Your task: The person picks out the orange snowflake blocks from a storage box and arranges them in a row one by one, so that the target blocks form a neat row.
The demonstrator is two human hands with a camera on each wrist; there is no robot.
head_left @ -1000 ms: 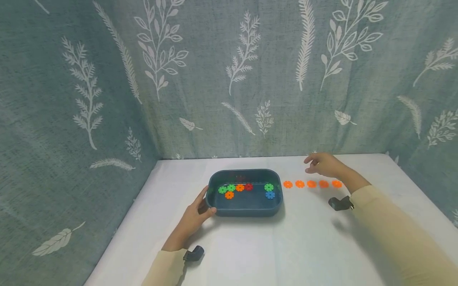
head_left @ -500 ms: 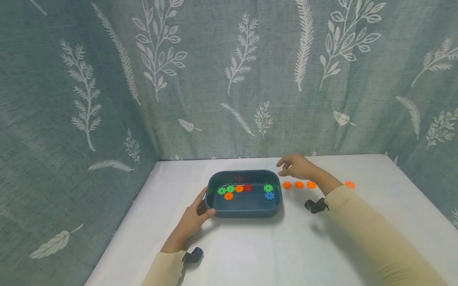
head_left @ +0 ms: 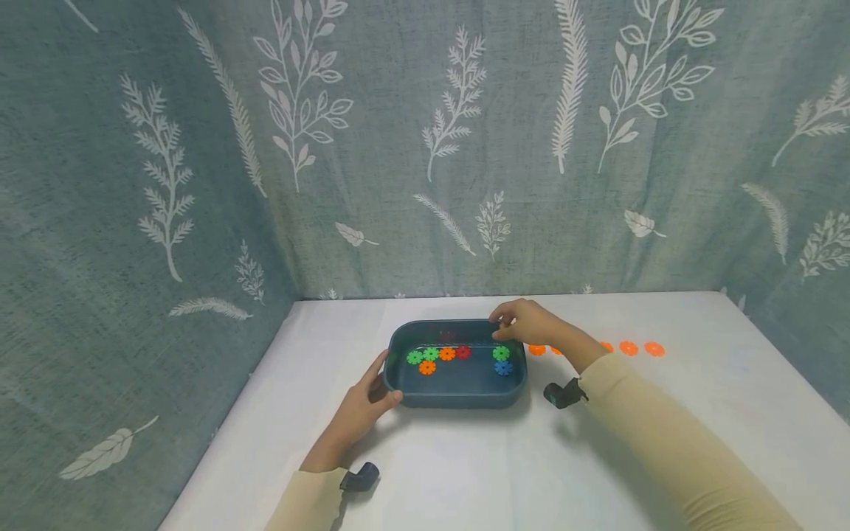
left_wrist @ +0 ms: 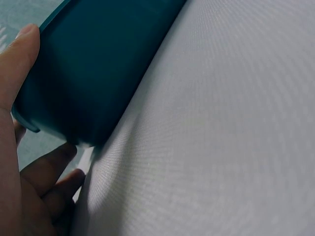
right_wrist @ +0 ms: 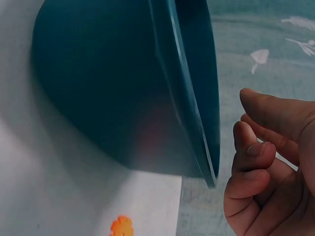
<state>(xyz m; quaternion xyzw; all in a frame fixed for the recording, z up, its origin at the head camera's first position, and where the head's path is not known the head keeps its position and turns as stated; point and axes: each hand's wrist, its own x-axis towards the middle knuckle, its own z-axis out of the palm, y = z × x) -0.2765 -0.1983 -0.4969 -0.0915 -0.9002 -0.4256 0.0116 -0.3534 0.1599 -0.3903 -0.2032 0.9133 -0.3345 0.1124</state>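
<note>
Beige-sleeved right hand [head_left: 527,322]: over box's right far corner, fingers bent, tips apart; rim contact can't be told.
Left hand [head_left: 358,409]: clamped on box's left end, thumb at front rim, some fingers hidden behind the wall.
Box [head_left: 454,400]: dark teal, upright on white table [head_left: 451,472], between the hands.
Discs in box [head_left: 428,367]: green, green, orange, red in a row, orange below; green above blue at right.
Orange row [head_left: 628,347]: on table, right of box, partly hidden by right forearm [head_left: 574,345], count unclear.
Reddish blur [right_wrist: 155,130]: box wall, right wrist view, hard to make out.

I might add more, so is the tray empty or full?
Neither: a few coloured discs lie inside the tray, leaving much of its floor bare.
</note>
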